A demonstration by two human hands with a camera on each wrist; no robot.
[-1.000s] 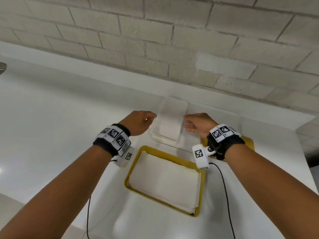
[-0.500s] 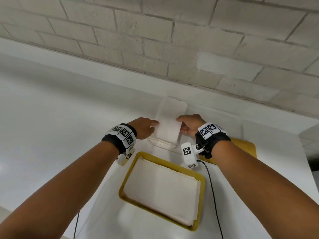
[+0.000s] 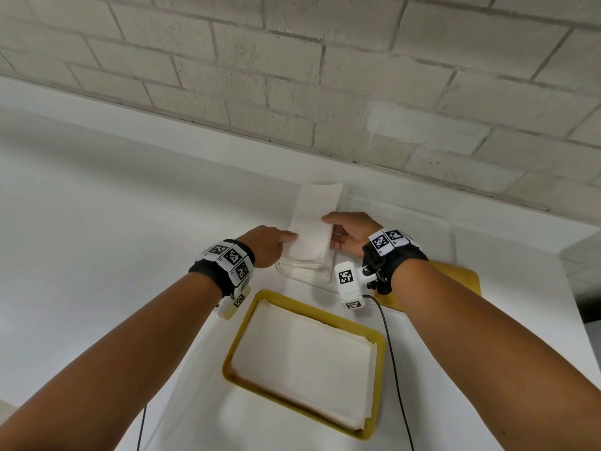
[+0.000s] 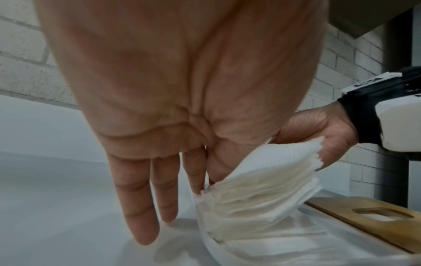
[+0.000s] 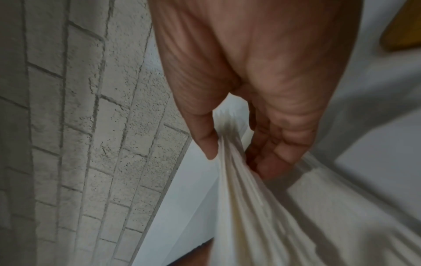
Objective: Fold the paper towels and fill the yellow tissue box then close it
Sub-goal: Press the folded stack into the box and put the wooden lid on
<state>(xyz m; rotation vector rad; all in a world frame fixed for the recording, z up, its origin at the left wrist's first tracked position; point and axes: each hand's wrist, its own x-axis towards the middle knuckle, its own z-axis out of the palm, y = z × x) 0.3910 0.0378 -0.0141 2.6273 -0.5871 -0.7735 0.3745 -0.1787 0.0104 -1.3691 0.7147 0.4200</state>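
The yellow tissue box [image 3: 234, 348] lies open near me in the head view, with flat folded paper towels [image 3: 305, 356] inside. Beyond it, a thick stack of white paper towels [image 3: 312, 242] sits over a shallow white tray [image 3: 302, 275]. My left hand [image 3: 270, 245] pinches the stack's left edge with thumb and index, while the other fingers [image 4: 136, 198] hang straight. My right hand [image 3: 348, 232] grips the right edge between thumb and fingers [image 5: 268, 162]. In the left wrist view the stack [image 4: 262, 183] is tilted, with its right side raised.
The box's wooden lid [image 3: 455, 281] lies flat on the white table right of the tray; its slot shows in the left wrist view [image 4: 382, 214]. A brick wall [image 3: 292, 76] rises just behind the tray. Cables trail from both wrist cameras past the box.
Both hands moved in from beside the stack and took hold of its side edges. The stack's right side has lifted off the tray.
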